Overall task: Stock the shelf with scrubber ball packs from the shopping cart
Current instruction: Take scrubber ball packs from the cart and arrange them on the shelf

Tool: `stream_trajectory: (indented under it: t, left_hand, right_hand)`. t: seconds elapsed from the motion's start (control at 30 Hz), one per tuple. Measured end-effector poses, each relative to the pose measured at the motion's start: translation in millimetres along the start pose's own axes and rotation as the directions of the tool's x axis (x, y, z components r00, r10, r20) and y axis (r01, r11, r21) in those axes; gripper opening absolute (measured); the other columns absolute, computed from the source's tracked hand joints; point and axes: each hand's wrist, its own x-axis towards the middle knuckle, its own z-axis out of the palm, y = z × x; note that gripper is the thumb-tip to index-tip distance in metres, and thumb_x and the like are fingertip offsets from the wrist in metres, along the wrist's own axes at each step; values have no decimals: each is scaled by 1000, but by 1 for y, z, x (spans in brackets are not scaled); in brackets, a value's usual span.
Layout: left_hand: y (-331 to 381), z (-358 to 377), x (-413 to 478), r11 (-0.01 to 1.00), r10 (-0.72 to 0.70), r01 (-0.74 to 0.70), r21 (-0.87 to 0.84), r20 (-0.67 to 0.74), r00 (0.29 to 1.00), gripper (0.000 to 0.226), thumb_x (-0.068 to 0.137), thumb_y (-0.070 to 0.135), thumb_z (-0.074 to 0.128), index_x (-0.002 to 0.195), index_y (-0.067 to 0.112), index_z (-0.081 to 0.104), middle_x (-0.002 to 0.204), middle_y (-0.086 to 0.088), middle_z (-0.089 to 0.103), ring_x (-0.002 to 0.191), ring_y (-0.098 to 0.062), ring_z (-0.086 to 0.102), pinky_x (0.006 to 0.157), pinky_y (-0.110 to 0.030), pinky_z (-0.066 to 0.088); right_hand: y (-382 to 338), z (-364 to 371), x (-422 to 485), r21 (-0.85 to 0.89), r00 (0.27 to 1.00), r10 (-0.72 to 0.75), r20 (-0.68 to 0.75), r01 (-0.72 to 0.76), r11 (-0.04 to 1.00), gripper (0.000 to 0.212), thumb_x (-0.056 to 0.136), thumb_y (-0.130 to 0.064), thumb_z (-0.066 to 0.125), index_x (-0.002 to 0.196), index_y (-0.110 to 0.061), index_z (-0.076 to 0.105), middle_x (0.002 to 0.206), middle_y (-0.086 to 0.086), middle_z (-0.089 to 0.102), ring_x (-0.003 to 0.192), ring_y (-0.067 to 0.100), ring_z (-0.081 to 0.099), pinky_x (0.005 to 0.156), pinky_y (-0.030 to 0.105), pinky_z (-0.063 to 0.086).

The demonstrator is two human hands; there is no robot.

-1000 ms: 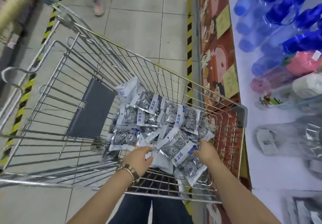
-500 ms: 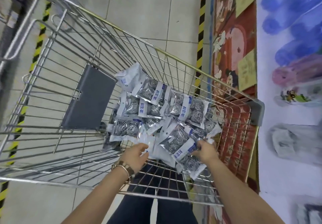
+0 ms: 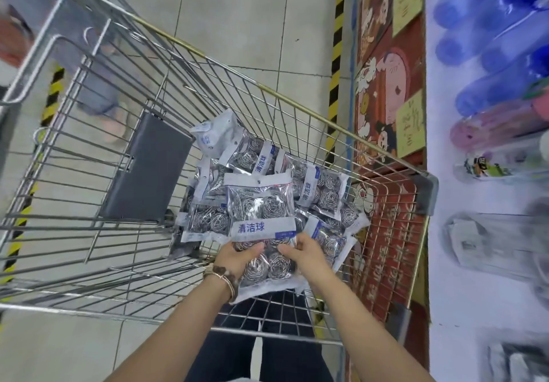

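Observation:
A wire shopping cart [image 3: 300, 105] holds a heap of clear scrubber ball packs [image 3: 323, 188] with steel wool balls and blue-and-white labels. I hold one scrubber ball pack [image 3: 261, 206] lifted over the heap, label facing me. My left hand [image 3: 237, 258] grips its lower left part, thumb on top. My right hand [image 3: 306, 252] grips its lower right part. The white shelf [image 3: 475, 307] runs along the right side.
Blue and pink bottles [image 3: 490, 55] lie on the shelf at upper right, clear wrapped goods [image 3: 490, 242] lower down. A grey child-seat flap [image 3: 145, 171] sits in the cart's left part. Another person's feet [image 3: 113, 114] stand on the tiled floor beyond the cart.
Both hands came together from the heap and lifted one pack upright above the others. The camera moved closer to the cart.

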Motion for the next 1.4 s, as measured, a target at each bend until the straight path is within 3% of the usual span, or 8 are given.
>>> stream_trajectory:
  t: [0.1, 0.3, 0.53, 0.7, 0.8, 1.07, 1.23, 1.4]
  left_hand:
    - [0, -6, -1, 998, 0, -2, -65, -23, 1000, 82, 55, 39, 83, 123, 5, 51, 122, -7, 58, 106, -28, 56, 87, -41, 48]
    - [-31, -29, 21, 996, -22, 16, -86, -66, 998, 123, 33, 61, 80, 137, 12, 38, 137, -11, 46, 121, -31, 47, 96, -47, 42]
    - [-27, -33, 12, 990, -44, 30, -138, -99, 994, 94, 53, 46, 81, 133, 11, 44, 133, -10, 51, 119, -30, 48, 98, -46, 37]
    - [-30, -35, 21, 988, -61, 40, -146, -141, 988, 60, 68, 32, 77, 120, 11, 55, 118, -8, 60, 104, -26, 55, 93, -42, 43]
    - [-27, -35, 19, 985, -69, 49, -167, -117, 991, 67, 64, 34, 79, 121, 10, 54, 118, -8, 60, 105, -28, 55, 93, -44, 44]
    - [12, -35, -14, 995, 43, -50, -88, -83, 996, 75, 77, 27, 70, 138, 5, 32, 135, -7, 44, 127, -29, 39, 100, -42, 35]
    - [39, -40, -34, 983, 184, -184, -19, -12, 983, 81, 74, 31, 71, 140, 6, 30, 142, -11, 38, 128, -28, 38, 103, -42, 32]
    - [59, -41, -48, 941, 326, -333, 61, 102, 940, 42, 75, 21, 71, 113, 11, 56, 110, -2, 62, 102, -21, 55, 89, -35, 43]
  right_hand:
    - [4, 0, 9, -8, 1000, 23, 4, -23, 1000, 12, 94, -31, 55, 90, -19, 56, 89, -4, 63, 80, 10, 59, 68, 17, 46]
    - [36, -45, 68, -212, 932, 90, -351, -172, 962, 42, 91, -29, 60, 126, -7, 50, 119, 5, 57, 97, 21, 59, 89, 37, 50]
    - [51, -67, 105, -758, 940, 51, -336, -302, 578, 83, 74, -40, 76, 140, -15, 33, 130, 11, 51, 122, 29, 46, 103, 48, 38]
    - [55, -63, 96, -874, 949, 119, -291, -314, 371, 54, 76, -52, 70, 113, -17, 52, 102, 1, 61, 96, 18, 57, 94, 38, 39]
    - [57, -65, 84, -779, 964, 128, -232, -263, 569, 33, 81, -36, 72, 99, -14, 56, 99, 5, 64, 79, 17, 58, 71, 31, 48]
    - [28, -70, 27, -404, 910, -95, -403, -84, 911, 28, 78, -35, 75, 92, -18, 58, 85, -1, 66, 78, 20, 62, 70, 32, 49]
    - [12, -66, -15, -195, 827, -136, -545, 33, 980, 37, 73, -44, 76, 94, -17, 62, 86, 1, 69, 78, 19, 65, 74, 38, 54]
    - [-4, -54, -64, -7, 737, -121, -665, 155, 988, 32, 74, -28, 79, 93, -9, 61, 89, 8, 67, 82, 24, 63, 80, 39, 52]
